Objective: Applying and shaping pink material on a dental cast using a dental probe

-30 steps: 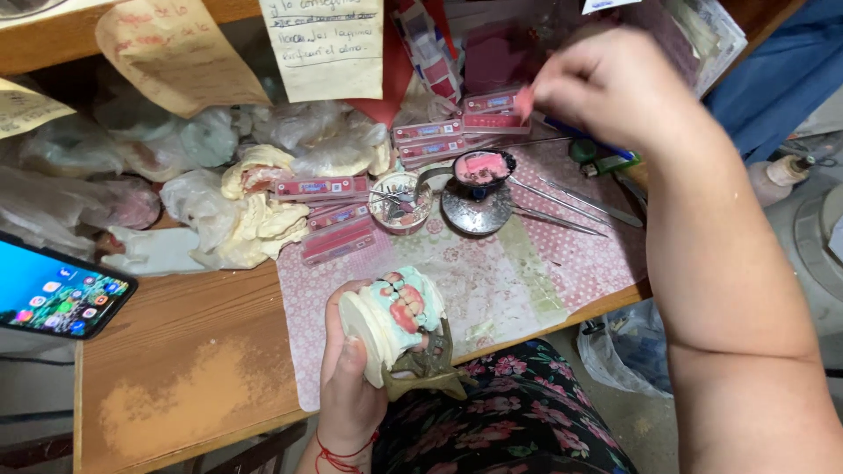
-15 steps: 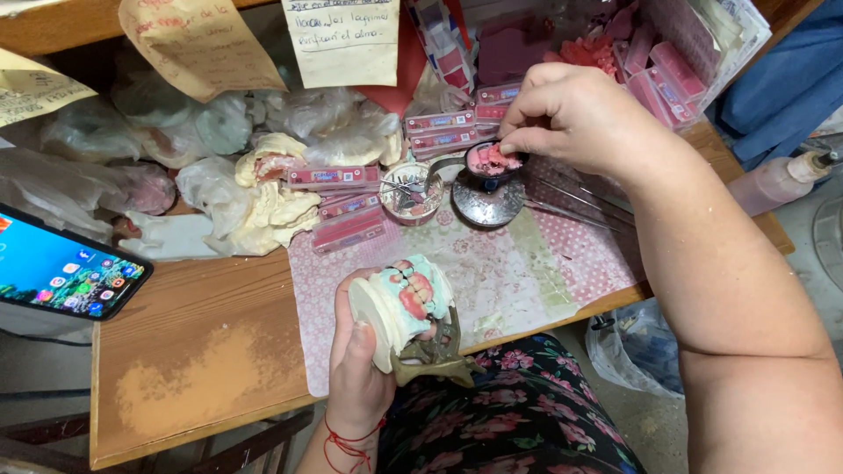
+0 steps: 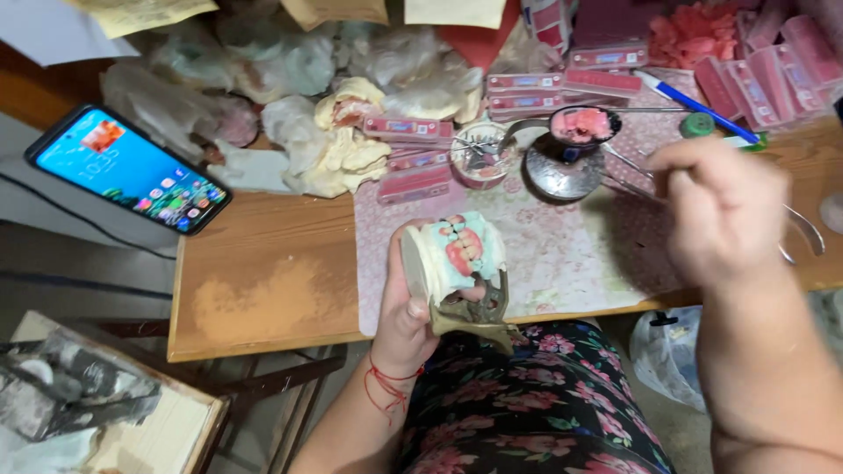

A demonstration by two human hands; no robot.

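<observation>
Phone: smartphone (image 3: 130,168) lies screen-up at the desk's far left, lit, well apart from your work.
Desk: wooden desk (image 3: 263,290) carries a patterned mat under the tools.
Left hand: your left hand (image 3: 411,303) is clenched around the dental model (image 3: 452,254), held upright over the desk's near edge, above your lap.
Progress: teeth and pink wax already sit in the model on its metal articulator (image 3: 479,314); judging by that, the set-up looks well along, with trimming likely left.
Containers: small clear cup (image 3: 479,154) holds what look like thin metal bits; dark bowl (image 3: 580,127) on a round stand holds pink wax.
Trays: pink tooth-card boxes (image 3: 413,167) lie beside the cup.
Right hand: your right hand (image 3: 724,211) is blurred; it seems to pinch a thin metal instrument, but you cannot tell for sure.
</observation>
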